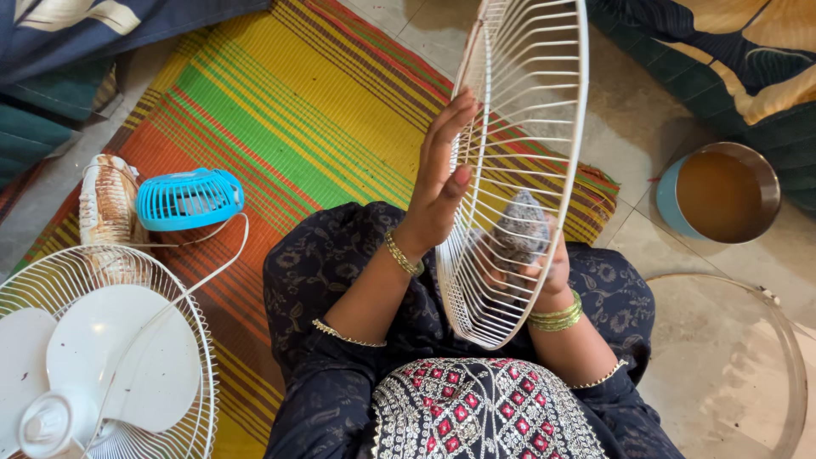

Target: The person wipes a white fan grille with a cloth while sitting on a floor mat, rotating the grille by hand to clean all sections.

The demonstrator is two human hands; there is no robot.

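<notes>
A white wire fan guard (544,102) stands on edge in front of me, above my lap. My left hand (439,183) is pressed flat against its near side, fingers stretched up along the wires. My right hand (544,263) is behind the wires on the far side, holding a grey cloth (517,229) against them. Both wrists wear gold bangles.
A table fan (102,357) with white blades and its rear guard lies at the lower left on a striped mat (280,93). A small blue fan (189,198) sits beside it. A metal bowl of brown water (721,195) stands at the right, with a thin metal ring (786,340) on the floor.
</notes>
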